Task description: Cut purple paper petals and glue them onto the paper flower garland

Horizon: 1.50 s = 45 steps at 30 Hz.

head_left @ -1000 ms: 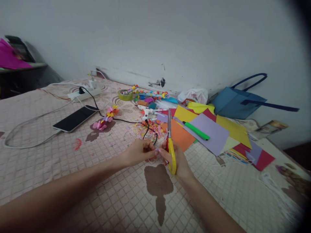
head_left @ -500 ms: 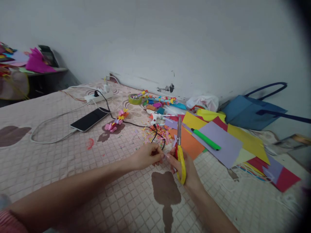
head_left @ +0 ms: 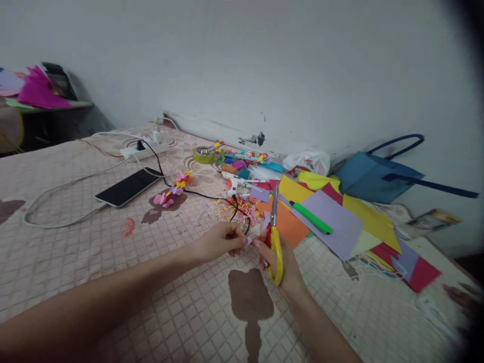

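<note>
Between thumb and fingertips, my left hand (head_left: 223, 241) pinches a small piece of purple paper (head_left: 249, 241). My right hand (head_left: 282, 254) is wrapped round a pair of scissors (head_left: 276, 237) with yellow and red handles, blades pointing away from me. The right fingertips are close to the purple piece; whether they touch it I cannot tell. Just beyond both hands lie colourful paper scraps (head_left: 245, 207) and a white glue gun (head_left: 235, 185) with a black cord. An orange sheet (head_left: 289, 224) lies under the scissor blades.
Coloured sheets, a green marker (head_left: 312, 218) and a blue bag (head_left: 378, 174) lie to the right. At left are a phone (head_left: 129, 187) on a cable, a power strip (head_left: 145, 149) and paper flowers (head_left: 174, 190). A roll of tape (head_left: 204, 155) sits near the wall.
The view has turned slightly right, so things appear further left. My hands have moved a little apart, and the purple piece shows more clearly in my left fingertips.
</note>
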Tool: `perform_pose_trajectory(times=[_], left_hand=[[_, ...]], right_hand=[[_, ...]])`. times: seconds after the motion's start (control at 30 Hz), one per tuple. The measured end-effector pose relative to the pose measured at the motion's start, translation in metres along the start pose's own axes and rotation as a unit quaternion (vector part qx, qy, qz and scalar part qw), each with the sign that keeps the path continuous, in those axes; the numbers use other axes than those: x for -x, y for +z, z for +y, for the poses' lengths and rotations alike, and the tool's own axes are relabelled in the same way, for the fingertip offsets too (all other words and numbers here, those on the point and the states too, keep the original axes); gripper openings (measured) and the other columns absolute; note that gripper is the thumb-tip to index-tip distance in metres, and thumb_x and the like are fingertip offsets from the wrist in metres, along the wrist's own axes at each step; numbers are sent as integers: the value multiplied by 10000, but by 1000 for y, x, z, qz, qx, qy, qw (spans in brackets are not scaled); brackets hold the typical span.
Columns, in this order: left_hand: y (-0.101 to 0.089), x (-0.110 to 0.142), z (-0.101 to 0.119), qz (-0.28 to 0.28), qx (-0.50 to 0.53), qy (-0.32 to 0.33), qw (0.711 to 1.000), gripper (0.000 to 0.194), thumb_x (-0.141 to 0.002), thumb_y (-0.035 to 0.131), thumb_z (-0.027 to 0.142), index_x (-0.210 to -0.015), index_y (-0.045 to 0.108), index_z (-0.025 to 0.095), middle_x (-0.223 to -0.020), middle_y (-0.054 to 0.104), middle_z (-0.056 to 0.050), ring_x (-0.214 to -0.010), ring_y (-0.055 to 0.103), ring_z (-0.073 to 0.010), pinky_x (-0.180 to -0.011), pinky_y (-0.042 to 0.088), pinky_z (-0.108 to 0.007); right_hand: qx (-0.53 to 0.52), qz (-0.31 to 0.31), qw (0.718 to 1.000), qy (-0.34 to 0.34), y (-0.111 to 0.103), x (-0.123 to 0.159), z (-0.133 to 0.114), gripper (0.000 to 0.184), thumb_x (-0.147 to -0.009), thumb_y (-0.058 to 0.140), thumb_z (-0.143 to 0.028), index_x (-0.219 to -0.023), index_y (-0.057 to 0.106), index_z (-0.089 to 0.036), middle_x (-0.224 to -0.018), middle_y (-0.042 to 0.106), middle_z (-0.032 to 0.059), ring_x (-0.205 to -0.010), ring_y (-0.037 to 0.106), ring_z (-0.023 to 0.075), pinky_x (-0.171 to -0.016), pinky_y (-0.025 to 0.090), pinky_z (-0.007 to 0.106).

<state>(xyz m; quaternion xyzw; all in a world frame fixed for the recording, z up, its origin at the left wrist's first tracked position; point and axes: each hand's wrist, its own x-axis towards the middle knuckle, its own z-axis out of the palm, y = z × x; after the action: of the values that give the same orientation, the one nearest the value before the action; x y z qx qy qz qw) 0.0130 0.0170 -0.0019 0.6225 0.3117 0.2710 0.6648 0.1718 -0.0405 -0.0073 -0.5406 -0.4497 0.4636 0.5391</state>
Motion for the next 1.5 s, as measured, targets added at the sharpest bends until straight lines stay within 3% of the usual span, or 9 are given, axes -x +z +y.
perform_pose_trajectory(times=[0.33,0.47,0.63,0.77,0.9,1.07,1.5], left_hand=[[1,1,-3,-6,-24,16,1000,229,-738,616,333,-678,524,132,-564,519,33,-506,490,-74,-491,377,-201],[-5,0,6,37,24,14,999,239,-743,628,342,-712,530,125,-586,536,31,-525,498,-69,-526,402,-203],[-13,-2,16,104,85,27,991,235,-733,653,336,-738,539,131,-598,548,41,-513,490,-50,-525,382,-185],[-18,-2,20,141,131,37,981,242,-708,684,328,-752,544,136,-636,568,31,-543,521,-64,-560,419,-205],[-21,-1,26,155,174,54,971,228,-707,692,304,-744,546,132,-661,594,16,-573,545,-70,-597,450,-213],[-22,-1,28,156,200,71,965,204,-725,682,289,-753,555,132,-664,614,6,-604,574,-82,-648,475,-234],[-17,3,32,187,211,84,956,183,-707,699,266,-734,584,126,-674,650,-9,-638,607,-96,-683,480,-234]], right_hand=[[2,-10,1000,7,2,1,1,278,-682,689,-339,-772,461,-208,-622,480,-70,-384,394,51,-340,371,183],[-9,5,1000,4,2,0,-1,307,-668,697,-358,-770,448,-211,-612,452,-81,-377,397,48,-341,372,179],[13,-55,998,21,2,4,2,302,-792,562,-468,-727,412,-215,-514,389,-94,-356,355,56,-353,349,182],[85,-78,993,10,3,9,9,330,-809,522,-507,-718,386,-219,-537,354,-92,-384,346,63,-358,337,181],[147,-113,983,-7,3,12,8,322,-819,492,-503,-715,390,-215,-546,339,-88,-401,326,64,-373,331,185],[190,-112,975,-7,6,15,-2,314,-777,518,-489,-690,400,-211,-561,377,-68,-437,344,74,-392,326,193],[177,-133,975,-3,7,15,-2,323,-763,519,-493,-661,398,-212,-534,392,-62,-445,350,86,-403,320,195]])
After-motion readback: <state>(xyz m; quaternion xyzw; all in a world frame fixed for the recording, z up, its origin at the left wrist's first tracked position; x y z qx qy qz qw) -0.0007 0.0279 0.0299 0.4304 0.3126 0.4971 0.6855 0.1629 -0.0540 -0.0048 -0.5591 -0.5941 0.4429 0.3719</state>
